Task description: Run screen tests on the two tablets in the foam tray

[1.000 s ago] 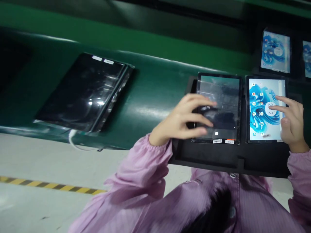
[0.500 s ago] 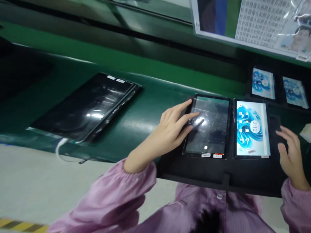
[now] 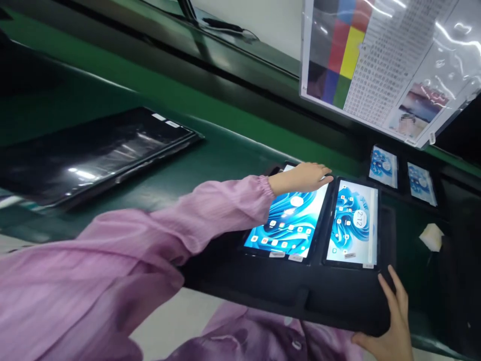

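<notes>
My left hand (image 3: 302, 176), fingers flat and extended, rests on the far edge of the left tablet (image 3: 287, 223); just right lies the second tablet (image 3: 355, 223). My right hand (image 3: 391, 323) grips the black tray (image 3: 330, 301) corner. Best kept level, I judge.

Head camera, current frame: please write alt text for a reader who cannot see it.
A person's left hand rests on the top edge of the left tablet, one of two lit tablets in a black foam tray, while the right hand grips the tray's near right corner. The right tablet lies beside it; a colour test chart hangs above the green conveyor belt.
</notes>
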A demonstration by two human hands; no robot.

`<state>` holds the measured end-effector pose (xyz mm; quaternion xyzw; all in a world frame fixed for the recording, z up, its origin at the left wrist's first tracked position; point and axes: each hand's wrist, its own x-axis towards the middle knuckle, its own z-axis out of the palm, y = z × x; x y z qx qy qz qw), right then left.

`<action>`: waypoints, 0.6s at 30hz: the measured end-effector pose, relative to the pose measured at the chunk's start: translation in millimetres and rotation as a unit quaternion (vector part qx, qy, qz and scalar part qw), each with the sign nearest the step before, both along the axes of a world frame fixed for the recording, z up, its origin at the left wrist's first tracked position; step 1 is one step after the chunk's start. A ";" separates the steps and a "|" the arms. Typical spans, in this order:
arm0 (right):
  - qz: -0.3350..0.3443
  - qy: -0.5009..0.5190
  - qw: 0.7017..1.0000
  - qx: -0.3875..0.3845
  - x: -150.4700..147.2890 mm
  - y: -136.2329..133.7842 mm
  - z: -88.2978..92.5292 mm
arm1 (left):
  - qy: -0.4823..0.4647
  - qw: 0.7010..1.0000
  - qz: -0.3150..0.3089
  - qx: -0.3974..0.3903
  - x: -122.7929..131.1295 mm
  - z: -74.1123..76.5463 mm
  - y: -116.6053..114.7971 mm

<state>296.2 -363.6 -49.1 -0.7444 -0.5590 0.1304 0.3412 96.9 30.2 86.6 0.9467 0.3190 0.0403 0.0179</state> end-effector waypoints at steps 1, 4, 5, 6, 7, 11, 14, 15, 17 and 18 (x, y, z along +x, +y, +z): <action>0.009 -0.035 0.999 0.004 0.2 1.5 -3.1 | 0.010 1.000 0.013 0.001 4.3 2.3 -2.1; 0.026 -0.142 0.988 0.046 1.8 5.5 -13.8 | 0.041 0.998 0.038 0.013 1.1 8.7 -13.2; 0.026 -0.163 0.984 0.061 1.8 6.8 -17.6 | 0.057 0.998 0.038 0.016 -3.7 11.2 -18.2; 0.026 -0.175 0.982 0.073 1.2 8.2 -21.3 | 0.074 0.997 0.033 0.018 -9.4 13.9 -23.6; 0.024 -0.180 0.980 0.082 0.1 9.7 -24.6 | 0.087 0.996 0.025 0.016 -15.5 17.0 -29.0; 0.015 -0.172 0.978 0.117 -8.4 17.7 -31.9 | 0.097 0.995 0.009 -0.022 -31.4 29.2 -41.5; 0.014 -0.162 0.977 0.136 -17.6 25.5 -30.4 | 0.048 0.998 -0.008 -0.050 -21.9 32.2 -32.3; 0.014 -0.162 0.977 0.138 -20.8 27.9 -29.1 | 0.023 0.998 -0.019 -0.061 -14.1 31.1 -26.2; 0.021 -0.165 0.976 0.137 -26.7 31.7 -26.6 | -0.015 0.996 -0.030 -0.083 6.5 26.2 -13.3; 0.030 -0.169 0.976 0.135 -29.0 33.1 -25.5 | -0.022 0.995 -0.028 -0.091 18.0 22.8 -7.9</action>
